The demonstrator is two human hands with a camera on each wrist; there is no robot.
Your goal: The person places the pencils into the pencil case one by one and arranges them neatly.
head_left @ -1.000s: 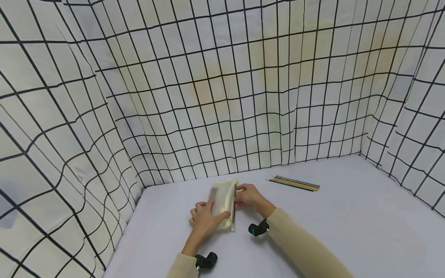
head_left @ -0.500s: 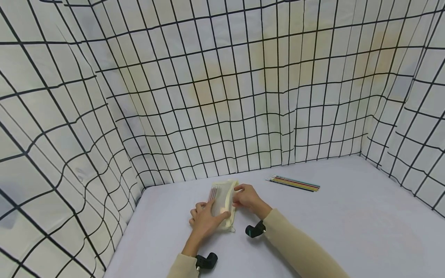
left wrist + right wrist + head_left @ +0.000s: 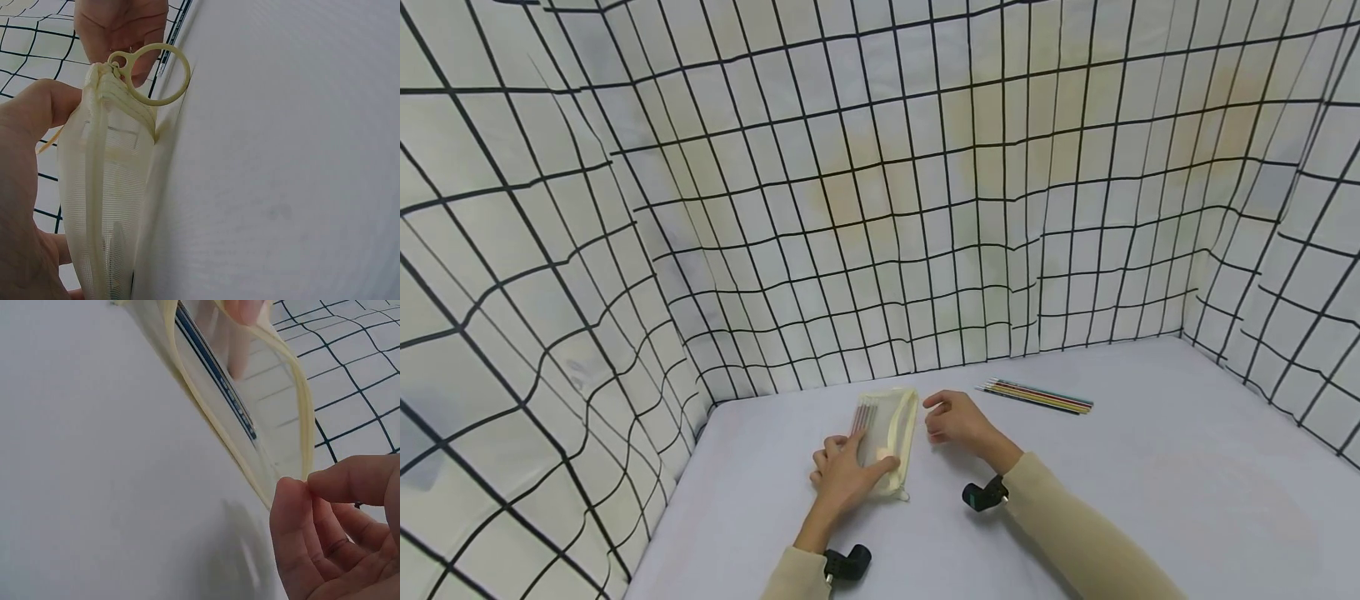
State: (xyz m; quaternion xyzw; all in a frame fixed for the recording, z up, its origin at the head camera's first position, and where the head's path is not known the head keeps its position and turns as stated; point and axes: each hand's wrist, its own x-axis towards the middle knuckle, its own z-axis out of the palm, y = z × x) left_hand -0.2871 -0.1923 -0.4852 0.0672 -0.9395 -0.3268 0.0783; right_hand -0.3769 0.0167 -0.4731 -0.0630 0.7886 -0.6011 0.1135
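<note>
A cream see-through zip pouch (image 3: 901,417) lies on the table. My left hand (image 3: 842,479) grips it across its width, thumb on the zipper side and fingers at the far side. Seen in the right wrist view, the pouch mouth gapes, and a dark blue pencil (image 3: 219,378) lies inside. Several thin reddish pencils (image 3: 862,414) show through the pouch's left part. A cream pull ring (image 3: 187,75) hangs at its near end. To the pouch's right, my right hand (image 3: 962,425) hovers with thumb and index tips close together, nothing seen between them.
Several coloured pencils (image 3: 1033,397) lie side by side towards the back right of the white table (image 3: 1135,475). White curtains with a black grid (image 3: 880,250) stand behind and on both sides. A black wrist camera (image 3: 847,564) sits on each wrist.
A dark pencil along the pouch's right edge, held by my right hand, has gone into the pouch. My right hand has let go and drawn away to the right. The left hand keeps still.
</note>
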